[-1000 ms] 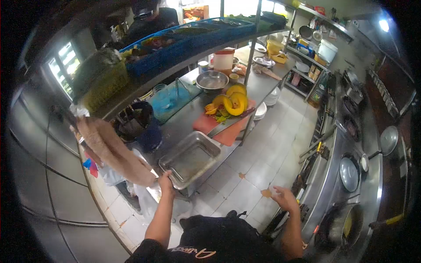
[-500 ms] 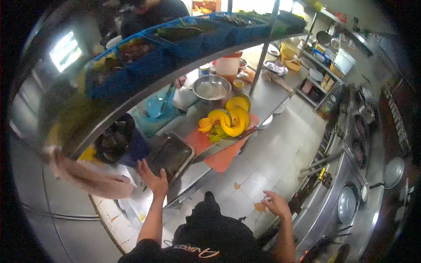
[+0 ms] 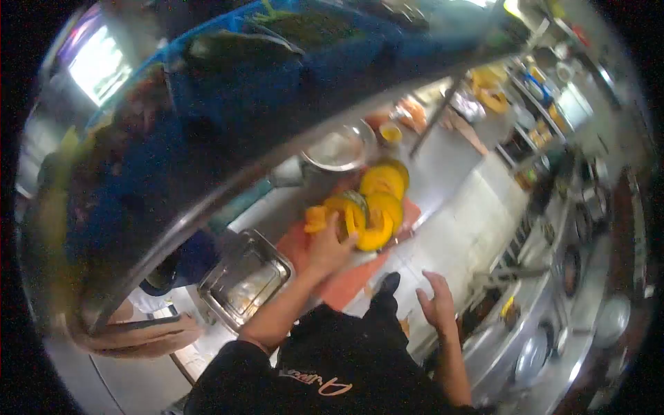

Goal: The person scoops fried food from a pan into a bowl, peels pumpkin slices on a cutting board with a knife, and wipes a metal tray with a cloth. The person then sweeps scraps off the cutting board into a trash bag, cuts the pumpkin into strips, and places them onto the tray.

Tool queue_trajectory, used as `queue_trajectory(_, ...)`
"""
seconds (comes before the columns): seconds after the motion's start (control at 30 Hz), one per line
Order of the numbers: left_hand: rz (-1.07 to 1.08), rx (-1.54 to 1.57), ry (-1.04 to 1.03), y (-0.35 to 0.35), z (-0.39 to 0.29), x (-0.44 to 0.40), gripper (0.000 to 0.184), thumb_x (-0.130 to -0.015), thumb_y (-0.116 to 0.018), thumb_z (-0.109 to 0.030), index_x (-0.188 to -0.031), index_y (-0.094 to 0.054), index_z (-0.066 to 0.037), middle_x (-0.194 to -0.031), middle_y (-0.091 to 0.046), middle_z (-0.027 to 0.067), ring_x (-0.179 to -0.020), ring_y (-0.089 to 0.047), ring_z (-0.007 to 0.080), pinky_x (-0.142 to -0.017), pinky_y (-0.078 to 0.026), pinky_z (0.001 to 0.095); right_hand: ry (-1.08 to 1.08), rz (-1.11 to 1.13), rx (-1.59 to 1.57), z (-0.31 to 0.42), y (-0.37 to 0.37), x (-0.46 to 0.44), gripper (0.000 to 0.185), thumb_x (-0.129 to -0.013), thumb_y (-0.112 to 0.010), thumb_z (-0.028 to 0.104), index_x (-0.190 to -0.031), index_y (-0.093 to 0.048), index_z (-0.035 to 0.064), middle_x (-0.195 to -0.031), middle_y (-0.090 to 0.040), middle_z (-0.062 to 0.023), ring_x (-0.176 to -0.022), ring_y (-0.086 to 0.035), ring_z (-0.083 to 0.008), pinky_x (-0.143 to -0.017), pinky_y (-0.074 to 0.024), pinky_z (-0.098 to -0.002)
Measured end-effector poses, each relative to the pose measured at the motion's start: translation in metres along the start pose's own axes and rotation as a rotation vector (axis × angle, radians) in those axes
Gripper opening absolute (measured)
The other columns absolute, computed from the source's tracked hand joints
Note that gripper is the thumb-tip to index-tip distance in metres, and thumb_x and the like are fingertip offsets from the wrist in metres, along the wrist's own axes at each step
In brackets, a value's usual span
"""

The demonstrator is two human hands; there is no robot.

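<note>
Over the orange cutting board (image 3: 346,289), my left hand (image 3: 332,249) reaches to the cut pumpkin (image 3: 377,220), fingers apart against its near left side. Whether it grips a piece is blurred. Yellow pumpkin pieces lie together, one a curved slice, with a small chunk (image 3: 316,218) at the left. Part of the knife blade shows beneath my left hand. My right hand (image 3: 437,299) is raised over the floor, fingers apart, holding nothing. A metal tray (image 3: 246,280) sits left of the board, beside my left forearm.
A metal bowl (image 3: 337,148) and a small yellow cup (image 3: 390,133) stand behind the pumpkin. Overhead, a shelf with blue crates (image 3: 242,90) crosses the upper left. A brown cloth (image 3: 145,337) hangs at lower left. Stoves and pans (image 3: 532,356) line the right.
My left hand has moved from beside the tray to the pumpkin. The view has shifted closer to the counter and shelf. My right hand stays raised and empty.
</note>
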State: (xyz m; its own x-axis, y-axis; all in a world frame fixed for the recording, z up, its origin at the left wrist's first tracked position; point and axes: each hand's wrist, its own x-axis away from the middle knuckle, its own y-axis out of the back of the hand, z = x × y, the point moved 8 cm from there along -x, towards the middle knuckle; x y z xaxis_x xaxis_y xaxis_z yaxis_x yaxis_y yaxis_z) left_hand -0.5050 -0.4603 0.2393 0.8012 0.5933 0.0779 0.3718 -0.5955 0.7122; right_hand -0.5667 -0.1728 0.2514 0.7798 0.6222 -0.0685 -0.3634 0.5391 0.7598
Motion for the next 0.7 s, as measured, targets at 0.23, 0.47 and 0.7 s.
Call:
queue_trajectory(0.23,-0.189,0.145,0.212,-0.049,0.028,-0.020,0.058,-0.078,-0.062,-0.034,-0.124,-0.045,-0.003,-0.100,-0.061,0.0243,-0.097,-0.058,0.0394,-0.084,-0.046,0.0465,0.554,0.313,0.099,-0.010,-0.055,-0.113,0.046,-0.068,-0.071,0.009,-0.112,-0.056,0.0053,-0.119,-0.050,-0.0170,-0.111,-0.047,-0.0353,-0.095,-0.0372,-0.0445)
queue_trajectory(0.47,-0.309,0.057,0.457,-0.047,0.018,-0.009,0.038,-0.079,-0.059,-0.028,-0.107,-0.060,-0.002,-0.105,-0.061,0.0195,-0.098,-0.058,0.0355,-0.084,-0.046,0.0442,0.936,0.672,0.141,-0.019,-0.088,-0.143,0.043,-0.072,-0.066,0.018,-0.112,-0.055,0.0098,-0.103,-0.053,-0.0145,-0.100,-0.051,-0.0354,-0.087,-0.0403,-0.0473)
queue_trajectory(0.7,-0.476,0.232,0.576,-0.038,0.029,0.027,0.041,-0.082,-0.059,-0.032,-0.111,-0.058,-0.003,-0.103,-0.061,0.0193,-0.096,-0.060,0.0335,-0.081,-0.047,0.0415,0.914,0.731,0.087,-0.016,-0.093,-0.143,0.045,-0.071,-0.065,0.015,-0.114,-0.053,0.0110,-0.097,-0.055,-0.0154,-0.091,-0.055,-0.0377,-0.075,-0.0470,-0.0474)
